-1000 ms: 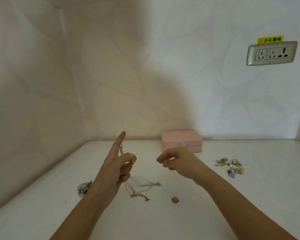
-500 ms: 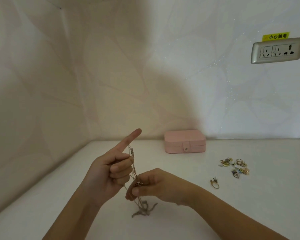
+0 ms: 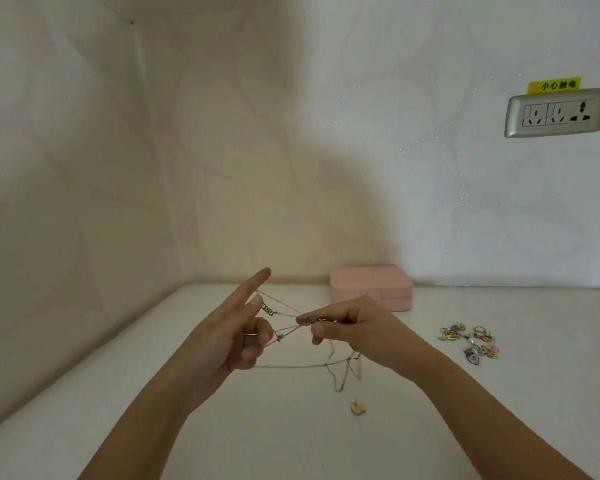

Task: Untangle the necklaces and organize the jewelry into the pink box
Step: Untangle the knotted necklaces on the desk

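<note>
Thin tangled necklace chains [image 3: 293,365] stretch in the air between my two hands above the white tabletop. My left hand [image 3: 236,332] has its index finger pointing up and its other fingers curled round the chains, a small lettered pendant [image 3: 270,310] hanging by it. My right hand [image 3: 355,329] pinches the chains at a knot, and loose loops dangle below it. A small gold heart pendant [image 3: 357,408] lies on the table beneath. The closed pink box [image 3: 371,284] stands against the back wall, just behind my right hand.
A heap of several rings and earrings [image 3: 471,342] lies on the table to the right. The white table [image 3: 499,410] meets walls at the back and left. A silver wall socket [image 3: 556,112] with a yellow label sits high on the right.
My right hand has pulled the chains away from my left hand to the right, spreading the strands apart. The chains now hang off the table instead of trailing on it.
</note>
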